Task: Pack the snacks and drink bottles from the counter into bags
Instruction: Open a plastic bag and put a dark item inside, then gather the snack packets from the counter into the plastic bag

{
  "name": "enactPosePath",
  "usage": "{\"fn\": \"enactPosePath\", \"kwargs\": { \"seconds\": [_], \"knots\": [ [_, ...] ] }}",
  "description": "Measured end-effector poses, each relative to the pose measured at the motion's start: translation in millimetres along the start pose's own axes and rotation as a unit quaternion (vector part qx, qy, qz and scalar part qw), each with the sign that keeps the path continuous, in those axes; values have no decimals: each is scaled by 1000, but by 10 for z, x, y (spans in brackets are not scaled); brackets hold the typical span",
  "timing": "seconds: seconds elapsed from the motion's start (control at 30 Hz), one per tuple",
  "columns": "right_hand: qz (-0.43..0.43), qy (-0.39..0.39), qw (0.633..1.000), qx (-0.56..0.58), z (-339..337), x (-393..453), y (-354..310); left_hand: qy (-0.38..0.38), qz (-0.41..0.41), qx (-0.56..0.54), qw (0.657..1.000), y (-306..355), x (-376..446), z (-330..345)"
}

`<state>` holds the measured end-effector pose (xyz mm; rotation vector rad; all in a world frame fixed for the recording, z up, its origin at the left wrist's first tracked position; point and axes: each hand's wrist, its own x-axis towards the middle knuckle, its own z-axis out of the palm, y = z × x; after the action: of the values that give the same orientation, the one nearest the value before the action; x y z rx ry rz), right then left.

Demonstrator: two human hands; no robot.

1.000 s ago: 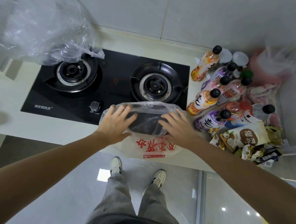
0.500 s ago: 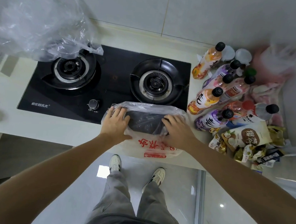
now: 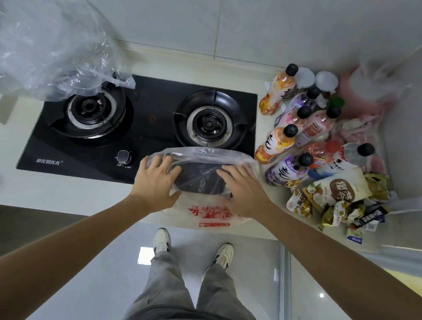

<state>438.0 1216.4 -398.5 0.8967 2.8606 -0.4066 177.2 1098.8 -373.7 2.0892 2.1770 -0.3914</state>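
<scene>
The left hand's fingers [image 3: 154,163] lie spread and flat on the left edge of a clear plastic bag with red print [image 3: 202,191], while the right hand's fingers [image 3: 229,172] press down on its right part, also spread; neither hand closes around anything that shows. The left hand [image 3: 157,183] and the right hand [image 3: 245,192] sit palm-down just below the frame's centre, with both bare forearms running in from the lower corners. The bag lies flat on the pale counter [image 3: 60,186], its far edge over the front of a black two-burner gas hob [image 3: 142,120], and its printed end at the counter's front edge. At the right of the frame stand the drink bottles [image 3: 294,125], packed close together, with snack packets [image 3: 334,196] heaped just below them in the corner. A crumpled clear bag [image 3: 45,48] fills the upper left, overhanging the left burner. Pale wall tiles run across the top; below the counter, grey trousers and white shoes stand on a glossy floor.
</scene>
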Motion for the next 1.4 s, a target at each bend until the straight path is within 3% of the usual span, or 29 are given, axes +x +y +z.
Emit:
{"fn": "enactPosePath", "kwargs": {
  "seconds": [0.3, 0.63, 0.97, 1.2, 1.4],
  "knots": [
    [33, 144, 986, 79, -344, -437, -128, 81, 31, -29, 996, 399, -109, -405],
    [160, 177, 965, 105, -495, -1364, 137, 130, 145, -119, 973, 1416, -78, -749],
    [349, 231, 896, 146, -228, -2377, 573, 25, 210, -198, 957, 2374, 52, -805],
    [506, 220, 790, 267, 0, -2933, 1300, -42, 158, -315, 935, 3342, 295, -896],
    [511, 226, 764, 322, 93, -2981, 1846, -88, 48, -391, 915, 4050, 639, -765]
  ]
}}
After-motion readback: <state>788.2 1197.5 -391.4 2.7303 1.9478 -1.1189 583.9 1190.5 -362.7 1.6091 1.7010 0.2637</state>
